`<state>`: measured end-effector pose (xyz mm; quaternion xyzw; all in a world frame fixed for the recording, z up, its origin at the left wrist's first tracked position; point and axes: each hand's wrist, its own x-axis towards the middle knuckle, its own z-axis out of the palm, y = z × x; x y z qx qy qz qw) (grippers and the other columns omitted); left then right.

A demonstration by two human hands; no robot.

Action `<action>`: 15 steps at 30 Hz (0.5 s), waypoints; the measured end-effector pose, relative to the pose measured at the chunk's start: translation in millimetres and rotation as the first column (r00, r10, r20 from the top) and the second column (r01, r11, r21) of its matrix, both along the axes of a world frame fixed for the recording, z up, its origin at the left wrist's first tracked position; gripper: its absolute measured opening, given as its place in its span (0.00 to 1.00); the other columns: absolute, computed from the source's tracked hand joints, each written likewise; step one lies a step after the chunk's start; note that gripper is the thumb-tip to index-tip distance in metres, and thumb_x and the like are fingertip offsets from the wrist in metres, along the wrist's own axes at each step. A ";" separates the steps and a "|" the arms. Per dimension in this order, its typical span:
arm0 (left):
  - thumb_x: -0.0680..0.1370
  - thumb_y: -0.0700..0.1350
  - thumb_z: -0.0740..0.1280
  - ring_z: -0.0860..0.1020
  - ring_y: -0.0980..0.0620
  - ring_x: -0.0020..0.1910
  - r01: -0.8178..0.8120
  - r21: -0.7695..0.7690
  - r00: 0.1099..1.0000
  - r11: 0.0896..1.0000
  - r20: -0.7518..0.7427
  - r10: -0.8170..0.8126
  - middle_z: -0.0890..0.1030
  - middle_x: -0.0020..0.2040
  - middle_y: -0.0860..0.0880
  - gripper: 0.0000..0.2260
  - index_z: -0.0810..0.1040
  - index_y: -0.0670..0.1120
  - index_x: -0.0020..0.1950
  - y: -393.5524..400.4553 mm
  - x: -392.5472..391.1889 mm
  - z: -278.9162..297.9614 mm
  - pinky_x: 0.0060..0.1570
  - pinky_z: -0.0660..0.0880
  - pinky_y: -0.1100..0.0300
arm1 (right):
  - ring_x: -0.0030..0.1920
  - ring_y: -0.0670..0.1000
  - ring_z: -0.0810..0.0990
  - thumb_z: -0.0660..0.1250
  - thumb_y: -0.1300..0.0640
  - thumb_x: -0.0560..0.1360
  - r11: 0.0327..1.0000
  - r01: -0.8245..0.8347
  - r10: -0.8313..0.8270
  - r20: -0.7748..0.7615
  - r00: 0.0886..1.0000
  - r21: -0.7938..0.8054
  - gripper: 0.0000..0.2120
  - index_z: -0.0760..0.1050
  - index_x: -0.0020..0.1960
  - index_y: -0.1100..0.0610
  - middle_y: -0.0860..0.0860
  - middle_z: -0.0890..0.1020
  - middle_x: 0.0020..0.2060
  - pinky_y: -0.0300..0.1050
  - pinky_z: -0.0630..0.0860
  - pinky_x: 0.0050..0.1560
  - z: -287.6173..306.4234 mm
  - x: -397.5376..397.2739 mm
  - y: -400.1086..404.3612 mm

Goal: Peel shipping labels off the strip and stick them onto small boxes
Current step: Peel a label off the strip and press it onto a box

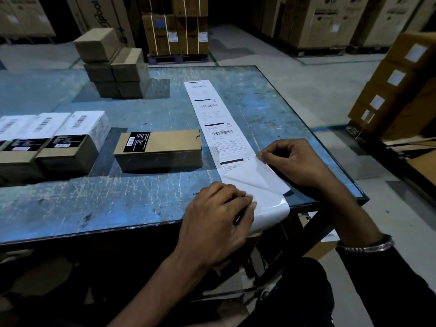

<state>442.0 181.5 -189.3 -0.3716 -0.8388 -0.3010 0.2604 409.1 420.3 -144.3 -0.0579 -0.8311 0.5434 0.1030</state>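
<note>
Label (257, 175) half-peeled, white underside up, pinched by right hand (295, 161); left hand (212, 220) grips strip (219, 133).

"LG" on a far carton (330, 22); the label strip (213, 119) perhaps reads "CINEO"; rest illegible.

The counter (271, 95) has a scratched, worn blue top with a dark metal edge. Beyond its far edge, on the grey concrete floor (318, 74), a stack of strapped cartons (175, 31) stands on a dark pallet (178, 59). Large printed cartons (330, 20) line the far right, and more large cartons (28, 15) the far left. Off the counter's right edge rises a tilted pile of brown cartons (398, 86), each with a white square sticker.
</note>
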 end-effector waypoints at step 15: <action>0.80 0.52 0.74 0.80 0.60 0.49 0.045 -0.007 0.976 0.999 0.214 -0.043 0.83 0.49 0.59 0.16 0.80 0.56 0.67 3.4 -26.8 28.9 0.46 0.81 0.52 | 0.40 0.44 0.82 0.78 0.53 0.78 0.987 0.156 -0.153 -0.081 0.985 0.034 0.06 0.88 0.42 0.52 0.46 0.88 0.39 0.44 0.77 0.44 -9.6 -27.9 20.1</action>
